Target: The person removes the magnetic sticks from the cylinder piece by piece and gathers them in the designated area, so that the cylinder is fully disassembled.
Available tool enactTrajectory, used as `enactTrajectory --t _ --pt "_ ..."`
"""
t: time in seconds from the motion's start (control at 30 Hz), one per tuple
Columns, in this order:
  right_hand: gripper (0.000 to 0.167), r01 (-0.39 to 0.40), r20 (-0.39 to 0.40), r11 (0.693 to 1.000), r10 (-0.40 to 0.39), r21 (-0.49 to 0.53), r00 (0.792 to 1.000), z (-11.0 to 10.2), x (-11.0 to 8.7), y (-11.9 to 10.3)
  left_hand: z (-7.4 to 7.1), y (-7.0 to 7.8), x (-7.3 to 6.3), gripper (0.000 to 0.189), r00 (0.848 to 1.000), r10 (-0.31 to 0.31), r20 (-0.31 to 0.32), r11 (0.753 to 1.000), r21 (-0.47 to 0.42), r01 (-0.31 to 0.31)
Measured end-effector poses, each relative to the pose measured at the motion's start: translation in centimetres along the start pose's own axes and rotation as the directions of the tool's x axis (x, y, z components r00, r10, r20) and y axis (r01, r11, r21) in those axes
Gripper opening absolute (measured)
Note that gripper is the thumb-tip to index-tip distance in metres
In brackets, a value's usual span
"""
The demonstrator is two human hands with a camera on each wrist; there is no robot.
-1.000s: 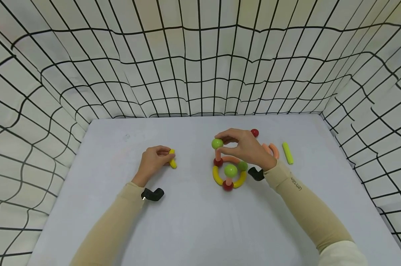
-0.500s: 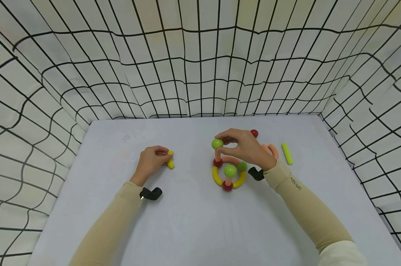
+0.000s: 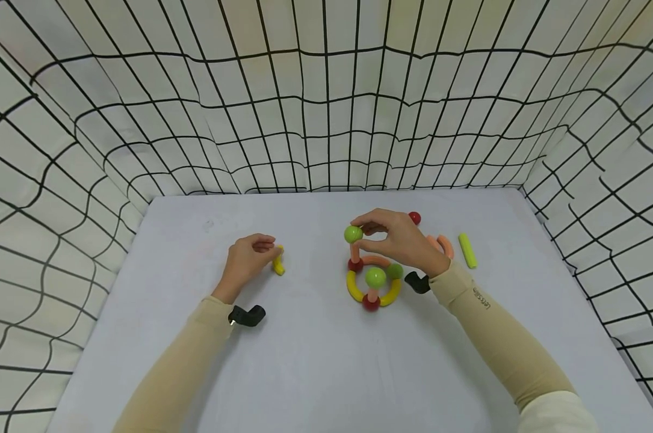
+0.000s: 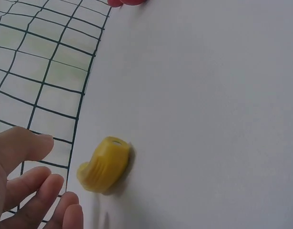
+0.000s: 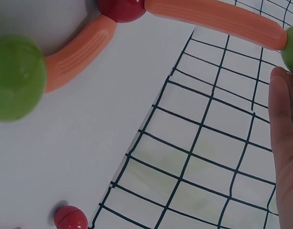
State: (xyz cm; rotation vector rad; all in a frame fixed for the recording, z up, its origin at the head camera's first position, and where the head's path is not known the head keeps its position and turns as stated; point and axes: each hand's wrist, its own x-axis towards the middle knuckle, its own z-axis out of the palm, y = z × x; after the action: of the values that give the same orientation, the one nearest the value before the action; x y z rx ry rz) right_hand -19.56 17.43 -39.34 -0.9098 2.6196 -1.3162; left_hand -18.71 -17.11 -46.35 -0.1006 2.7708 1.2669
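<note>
In the head view, my left hand [image 3: 247,261] is on the left side of the table beside a curved yellow piece [image 3: 279,263]. The left wrist view shows its thumb and fingers spread, with a gap between them and that yellow piece [image 4: 106,164], which lies on the white surface. My right hand [image 3: 399,237] holds the green ball [image 3: 353,234] atop an upright orange stick [image 3: 354,253]. This stick rises from a red ball [image 3: 355,264] in a ring of yellow and orange curved pieces. A second green ball [image 3: 375,278] stands on a short stick at the ring's front.
Right of the ring lie curved orange pieces [image 3: 446,246], partly behind the right hand, and a straight yellow-green stick [image 3: 467,250]. A loose red ball [image 3: 414,218] sits farther back. Black-gridded white walls [image 3: 326,120] surround the table's back and sides.
My left hand moved slightly left with the yellow piece, then let go of it; the fingers now stand apart from it. The right hand stays at the green ball.
</note>
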Motion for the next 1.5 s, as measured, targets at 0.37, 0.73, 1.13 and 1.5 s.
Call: enactTrajectory --t 0.37,0.73,1.13,1.5 --pt "0.039 -0.002 -0.011 1.000 0.002 -0.007 1.000 0.0 -0.4 0.3 2.4 3.2 -0.8 0.036 0.981 0.191 0.024 0.976 -0.114 -0.188" --pt "0.039 0.068 -0.110 0.995 -0.075 -0.075 0.991 -0.9 -1.7 -0.8 4.3 5.9 -2.5 0.030 0.956 0.288 0.049 0.947 -0.165 -0.277" --pt "0.029 0.090 -0.156 0.983 -0.115 -0.160 0.981 -1.0 -4.7 -2.5 7.0 6.6 -5.5 0.028 0.922 0.382 0.063 0.869 -0.364 -0.335" --pt "0.034 0.181 -0.117 0.968 -0.202 -0.174 0.972 0.0 -6.8 -2.8 10.2 7.0 -7.4 0.028 0.864 0.499 0.069 0.757 -0.520 -0.396"
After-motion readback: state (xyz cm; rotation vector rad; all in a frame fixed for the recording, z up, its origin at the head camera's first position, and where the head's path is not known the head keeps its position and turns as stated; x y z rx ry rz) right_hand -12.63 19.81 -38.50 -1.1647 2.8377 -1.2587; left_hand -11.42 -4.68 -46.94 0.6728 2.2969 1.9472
